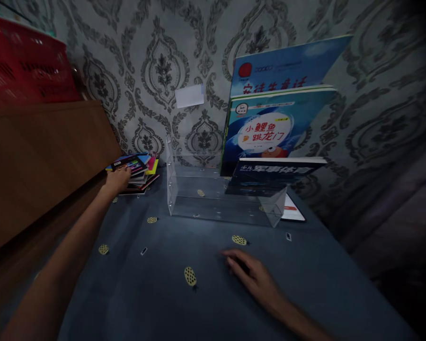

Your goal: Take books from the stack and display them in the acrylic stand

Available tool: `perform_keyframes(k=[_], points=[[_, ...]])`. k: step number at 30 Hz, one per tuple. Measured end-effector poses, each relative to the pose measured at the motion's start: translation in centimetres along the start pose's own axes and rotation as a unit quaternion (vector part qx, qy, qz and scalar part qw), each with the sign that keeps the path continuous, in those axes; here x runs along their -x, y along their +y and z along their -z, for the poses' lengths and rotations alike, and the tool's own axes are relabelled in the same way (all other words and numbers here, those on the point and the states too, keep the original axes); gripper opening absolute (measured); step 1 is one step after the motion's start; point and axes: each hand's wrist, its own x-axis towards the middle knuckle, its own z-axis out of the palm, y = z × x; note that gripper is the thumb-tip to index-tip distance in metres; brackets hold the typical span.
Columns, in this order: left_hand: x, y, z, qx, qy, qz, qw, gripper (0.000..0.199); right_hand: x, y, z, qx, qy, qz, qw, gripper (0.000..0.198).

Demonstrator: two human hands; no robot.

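At the far left of the table, my left hand (119,180) reaches to a pile of books (140,182). Its fingers lie over the near edge of a black book (131,164) with a colourful cover, on top of the pile, and appear to grip it. My right hand (253,274) rests low over the dark tablecloth with loosely bent fingers, thumb apart, holding nothing. Between the hands and the wall stands a clear tiered acrylic rack (199,203). On its right side lean a blue book (270,71), a teal picture book (270,123) and a dark navy book (275,175).
A brown wooden cabinet (46,156) borders the table on the left, with a red basket (28,66) on it. Behind the rack's right end lies a white-screened device (293,208). A white paper (189,96) is on the patterned wall; a curtain (386,203) hangs at right.
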Motion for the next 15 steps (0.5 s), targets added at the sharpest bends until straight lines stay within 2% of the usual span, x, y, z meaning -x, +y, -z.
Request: perform_keyframes(k=[4, 10, 15], points=[[1.3, 0.9, -0.3, -0.016, 0.034, 0.033, 0.999, 0.052, -0.1, 0.4, -0.1, 0.006, 0.002, 0.01, 1.0, 0.044], [0.0, 3.6, -0.4, 0.043, 0.057, 0.079, 0.994, 0.052, -0.1, 0.4, -0.1, 0.023, 0.001, 0.017, 1.0, 0.043], [1.4, 3.4, -1.1, 0.052, 0.059, 0.068, 0.995, 0.059, -0.1, 0.2, -0.2, 0.028, 0.0, 0.031, 0.999, 0.04]])
